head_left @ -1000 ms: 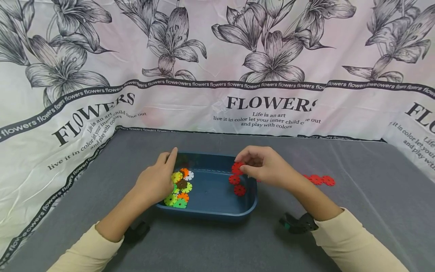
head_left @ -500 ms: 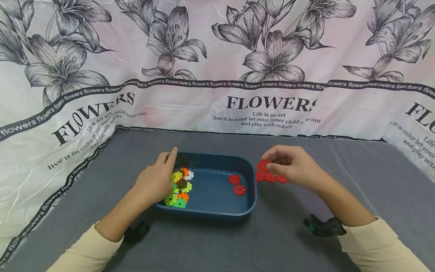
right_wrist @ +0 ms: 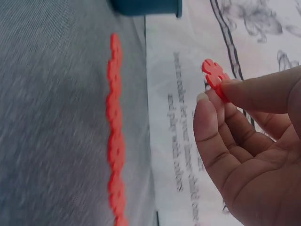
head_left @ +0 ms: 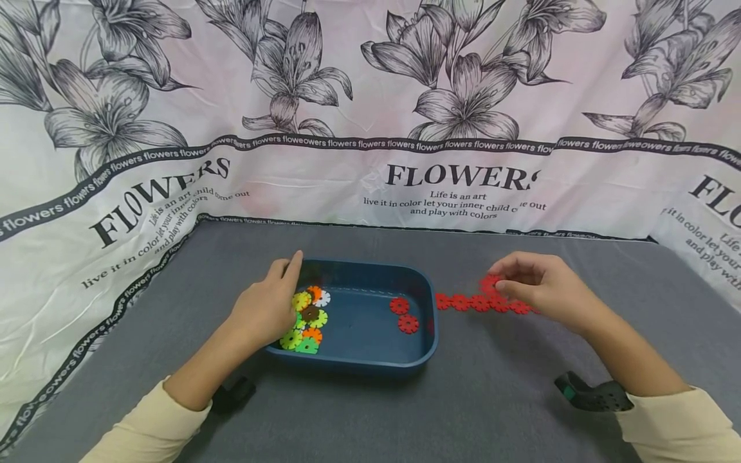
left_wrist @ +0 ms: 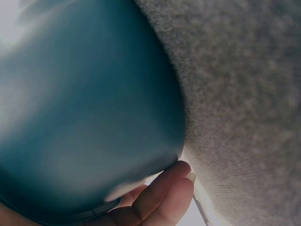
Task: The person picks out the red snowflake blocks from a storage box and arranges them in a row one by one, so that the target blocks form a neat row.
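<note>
A dark blue plastic tub (head_left: 350, 368) stands on the grey cloth. My left hand (head_left: 263, 312) grips its left end; in the left wrist view fingers (left_wrist: 169, 195) curl against the tub's outer wall. Between thumb and fingers my right hand (head_left: 541, 283) pinches a red notched snowflake disc (right_wrist: 214, 73), held above a row of red snowflake discs (head_left: 460, 302). That row lies right of the tub, and the hand hides part of it. Inside the tub, two red snowflake discs (head_left: 408, 323) lie at the right end. A mixed group of snowflake discs (head_left: 311, 314) fills the left end.
Grey cloth (head_left: 370, 418) covers the table. Behind it and along the left side hangs a white curtain (head_left: 324, 186) printed with flowers and lettering. A black band (head_left: 596, 393) sits at the right wrist, and another dark device (head_left: 234, 393) below the left wrist.
My right hand has lifted a red disc out of the tub and carried it right, above the row of red discs. The left hand and the tub have stayed in place.
</note>
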A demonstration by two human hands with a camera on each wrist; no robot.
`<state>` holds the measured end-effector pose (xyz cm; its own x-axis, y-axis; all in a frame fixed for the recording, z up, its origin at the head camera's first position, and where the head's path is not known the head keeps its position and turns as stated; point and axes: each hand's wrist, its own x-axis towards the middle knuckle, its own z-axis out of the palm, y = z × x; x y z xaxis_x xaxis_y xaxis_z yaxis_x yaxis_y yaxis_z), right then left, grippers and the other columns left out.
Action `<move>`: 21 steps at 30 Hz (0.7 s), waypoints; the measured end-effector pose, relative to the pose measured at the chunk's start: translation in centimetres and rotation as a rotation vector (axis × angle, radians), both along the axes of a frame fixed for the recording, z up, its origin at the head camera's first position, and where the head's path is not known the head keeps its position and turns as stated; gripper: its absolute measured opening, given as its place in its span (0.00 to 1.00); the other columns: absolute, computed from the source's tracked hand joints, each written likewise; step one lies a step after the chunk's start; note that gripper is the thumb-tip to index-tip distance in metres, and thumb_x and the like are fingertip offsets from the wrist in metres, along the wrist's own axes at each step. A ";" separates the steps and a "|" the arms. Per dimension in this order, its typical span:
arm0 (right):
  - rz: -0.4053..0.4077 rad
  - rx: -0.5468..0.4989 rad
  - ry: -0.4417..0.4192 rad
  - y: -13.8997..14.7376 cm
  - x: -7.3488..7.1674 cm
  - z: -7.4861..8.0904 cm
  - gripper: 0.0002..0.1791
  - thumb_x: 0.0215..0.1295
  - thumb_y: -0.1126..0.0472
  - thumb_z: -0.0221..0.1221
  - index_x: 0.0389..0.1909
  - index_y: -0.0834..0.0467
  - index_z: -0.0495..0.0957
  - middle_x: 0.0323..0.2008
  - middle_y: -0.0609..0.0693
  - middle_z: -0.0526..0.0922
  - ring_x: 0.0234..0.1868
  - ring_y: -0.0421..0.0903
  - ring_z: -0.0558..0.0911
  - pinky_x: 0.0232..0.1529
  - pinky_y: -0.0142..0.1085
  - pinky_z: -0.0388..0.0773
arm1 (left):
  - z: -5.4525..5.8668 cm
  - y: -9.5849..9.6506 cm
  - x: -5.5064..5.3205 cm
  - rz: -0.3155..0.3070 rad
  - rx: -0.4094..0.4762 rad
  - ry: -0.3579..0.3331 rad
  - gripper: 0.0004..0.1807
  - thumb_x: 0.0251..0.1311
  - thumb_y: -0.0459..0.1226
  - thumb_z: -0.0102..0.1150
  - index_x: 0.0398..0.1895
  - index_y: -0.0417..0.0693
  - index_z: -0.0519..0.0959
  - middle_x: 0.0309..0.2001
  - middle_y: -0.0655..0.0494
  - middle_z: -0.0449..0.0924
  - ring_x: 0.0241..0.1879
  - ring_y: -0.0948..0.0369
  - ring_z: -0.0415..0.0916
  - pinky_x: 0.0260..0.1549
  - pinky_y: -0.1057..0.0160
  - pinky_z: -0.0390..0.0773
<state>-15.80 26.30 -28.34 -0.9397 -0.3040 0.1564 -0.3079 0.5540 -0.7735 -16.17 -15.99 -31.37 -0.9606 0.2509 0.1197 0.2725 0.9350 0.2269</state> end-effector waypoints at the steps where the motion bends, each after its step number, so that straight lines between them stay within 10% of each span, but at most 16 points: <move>1: -0.009 0.003 -0.005 0.4 0.0 -0.1 0.14 0.69 0.66 0.61 0.53 0.65 0.79 0.44 0.59 0.83 0.39 0.46 0.84 0.36 0.39 0.82 | 0.0 0.0 0.0 0.000 -0.002 0.001 0.45 0.58 0.24 0.55 0.79 0.37 0.49 0.69 0.32 0.60 0.15 0.57 0.61 0.15 0.61 0.62; 17: -0.114 0.010 -0.340 12.0 -1.8 -3.3 0.21 0.75 0.67 0.51 0.63 0.75 0.64 0.46 0.48 0.79 0.38 0.43 0.80 0.40 0.39 0.82 | 0.0 -0.1 0.0 0.002 -0.009 -0.018 0.46 0.57 0.24 0.56 0.80 0.38 0.48 0.69 0.33 0.59 0.15 0.57 0.62 0.15 0.61 0.63; 21: -0.140 -0.071 -0.414 15.1 -1.9 -4.2 0.13 0.74 0.69 0.51 0.56 0.67 0.74 0.43 0.40 0.78 0.38 0.39 0.80 0.40 0.35 0.81 | 0.0 0.0 0.0 0.007 -0.008 -0.023 0.46 0.58 0.24 0.55 0.80 0.38 0.48 0.70 0.33 0.59 0.15 0.57 0.61 0.15 0.61 0.64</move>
